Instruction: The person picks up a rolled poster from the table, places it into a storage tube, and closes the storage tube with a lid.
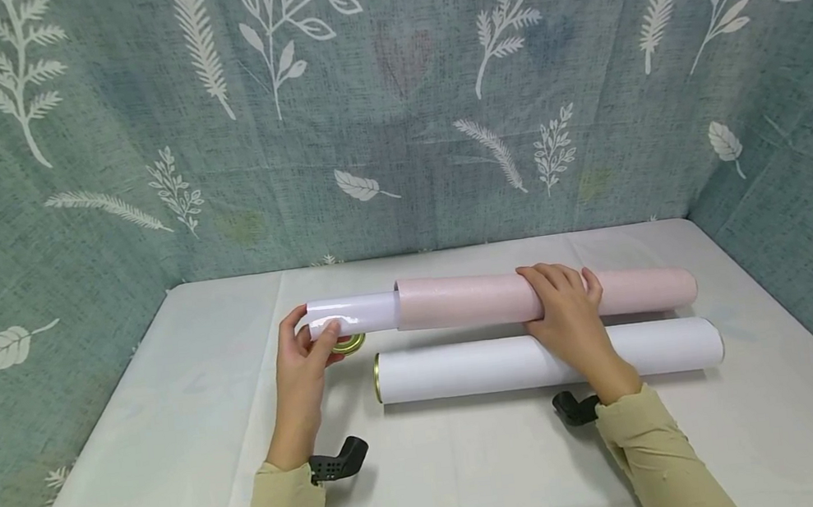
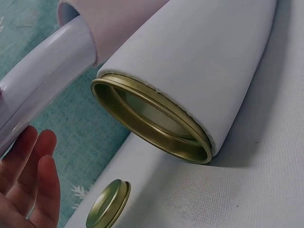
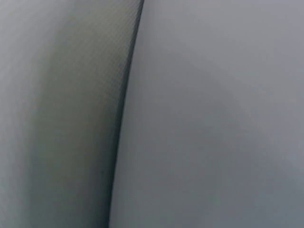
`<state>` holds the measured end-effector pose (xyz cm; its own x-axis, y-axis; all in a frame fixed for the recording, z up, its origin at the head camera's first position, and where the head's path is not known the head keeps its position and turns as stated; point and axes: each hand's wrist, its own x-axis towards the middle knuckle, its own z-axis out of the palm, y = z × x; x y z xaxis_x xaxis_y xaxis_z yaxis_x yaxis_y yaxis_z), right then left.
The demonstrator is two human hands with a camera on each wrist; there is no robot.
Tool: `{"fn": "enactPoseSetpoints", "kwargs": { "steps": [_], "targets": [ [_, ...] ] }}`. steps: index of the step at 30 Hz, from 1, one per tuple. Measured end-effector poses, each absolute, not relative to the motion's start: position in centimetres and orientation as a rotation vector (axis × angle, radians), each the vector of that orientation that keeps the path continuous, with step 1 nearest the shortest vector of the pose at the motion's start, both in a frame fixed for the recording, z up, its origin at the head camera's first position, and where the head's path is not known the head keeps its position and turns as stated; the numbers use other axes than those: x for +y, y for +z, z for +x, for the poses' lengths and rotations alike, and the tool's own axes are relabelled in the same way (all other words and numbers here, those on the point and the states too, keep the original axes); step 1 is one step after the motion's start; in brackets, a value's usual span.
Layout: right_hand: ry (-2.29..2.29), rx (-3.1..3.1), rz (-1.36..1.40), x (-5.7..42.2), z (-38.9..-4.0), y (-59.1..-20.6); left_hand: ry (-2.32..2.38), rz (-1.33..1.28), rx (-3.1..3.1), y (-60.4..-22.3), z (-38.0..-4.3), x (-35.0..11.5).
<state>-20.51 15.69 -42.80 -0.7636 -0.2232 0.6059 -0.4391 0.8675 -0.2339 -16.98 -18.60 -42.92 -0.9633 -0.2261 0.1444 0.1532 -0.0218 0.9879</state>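
Note:
A glossy white roll [image 1: 364, 312] sticks out of the left end of a pink tube [image 1: 471, 299]. My left hand [image 1: 303, 368] holds the roll's outer end between thumb and fingers. Around the middle of the pink tube, my right hand [image 1: 567, 311] grips from above. In the left wrist view the roll [image 2: 52, 66] enters the open mouth of the pink tube [image 2: 111, 23], and the fingers lie along its side. A gold lid [image 1: 348, 345] lies on the table beside my left hand, partly hidden by it. How deep the roll reaches is hidden.
A white tube [image 1: 463, 369] with gold-rimmed ends lies in front of the pink one, under my right wrist. The white tabletop [image 1: 133, 414] meets a green leaf-patterned cloth [image 1: 393, 123] at the back and sides. The right wrist view shows mostly the white tube's surface [image 3: 213, 118] up close.

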Motion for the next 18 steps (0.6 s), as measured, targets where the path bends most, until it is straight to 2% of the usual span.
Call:
{"fn": "enactPoseSetpoints", "kwargs": {
  "steps": [18],
  "targets": [
    [0.496, -2.461, 0.481, 15.7, -20.6, -42.8, -2.021, 0.027, -2.067, -43.7, -17.4, -18.7]
  ]
}}
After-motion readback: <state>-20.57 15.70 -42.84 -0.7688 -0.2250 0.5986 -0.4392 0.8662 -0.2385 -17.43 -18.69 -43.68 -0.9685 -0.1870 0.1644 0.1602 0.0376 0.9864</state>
